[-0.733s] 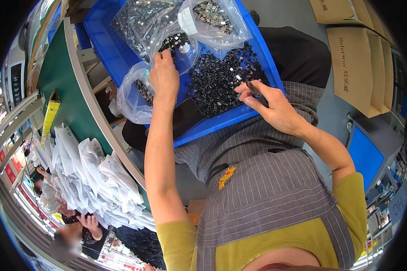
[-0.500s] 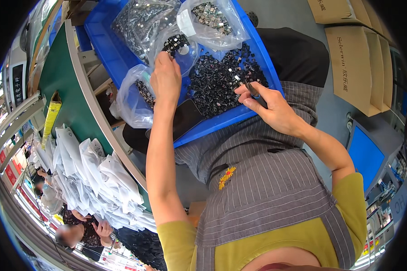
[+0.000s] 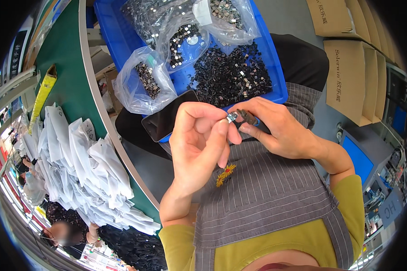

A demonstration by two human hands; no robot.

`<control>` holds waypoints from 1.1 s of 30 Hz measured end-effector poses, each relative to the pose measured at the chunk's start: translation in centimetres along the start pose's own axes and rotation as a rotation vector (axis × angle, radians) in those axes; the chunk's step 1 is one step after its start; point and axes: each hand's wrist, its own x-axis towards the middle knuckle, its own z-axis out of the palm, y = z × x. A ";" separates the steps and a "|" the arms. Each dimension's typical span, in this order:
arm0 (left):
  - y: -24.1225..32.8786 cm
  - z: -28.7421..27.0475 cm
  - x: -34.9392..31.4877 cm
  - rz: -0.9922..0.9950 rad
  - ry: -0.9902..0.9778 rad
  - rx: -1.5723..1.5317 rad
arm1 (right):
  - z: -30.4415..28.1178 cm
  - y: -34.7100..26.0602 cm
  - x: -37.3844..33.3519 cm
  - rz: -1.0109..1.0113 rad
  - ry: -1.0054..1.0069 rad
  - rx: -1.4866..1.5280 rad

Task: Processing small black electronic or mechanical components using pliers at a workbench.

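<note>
My left hand (image 3: pixel 199 142) is closed, pinching a small shiny metal piece (image 3: pixel 232 117) between thumb and fingertips. My right hand (image 3: pixel 282 128) is closed round a dark, blocky object with a bit of blue (image 3: pixel 247 117); its exact kind is unclear. The metal piece meets or nearly meets the dark object's end. Both hands are in front of my apron, just off the near edge of a blue tray (image 3: pixel 281 86). Inside the tray lie a heap of small black and silvery parts (image 3: pixel 230 74) and clear bags of similar parts, one bag (image 3: pixel 145 83) at the left.
A dark phone (image 3: pixel 169 116) rests at the tray's near left corner. To the left, a green table (image 3: pixel 70 72) bears white pouches (image 3: pixel 83 167) and a yellow strip (image 3: pixel 44 95). Cardboard boxes (image 3: pixel 350 81) and a blue-screened device (image 3: pixel 358 156) stand at the right. Another person (image 3: pixel 70 226) is at lower left.
My left hand has come from a bag in the tray toward me and now pinches the metal piece. My right hand has moved slightly nearer me, still holding the dark object.
</note>
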 end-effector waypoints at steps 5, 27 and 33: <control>0.3 -0.6 -1.0 -0.015 -0.059 0.082 | 0.1 -1.7 -0.3 0.052 -0.075 0.049; 0.2 0.3 -1.1 0.107 0.034 0.587 | 0.2 -2.0 -0.4 0.107 -0.109 0.020; 0.3 0.5 -1.2 0.084 0.043 0.602 | 0.3 -1.8 -0.3 0.064 -0.066 -0.010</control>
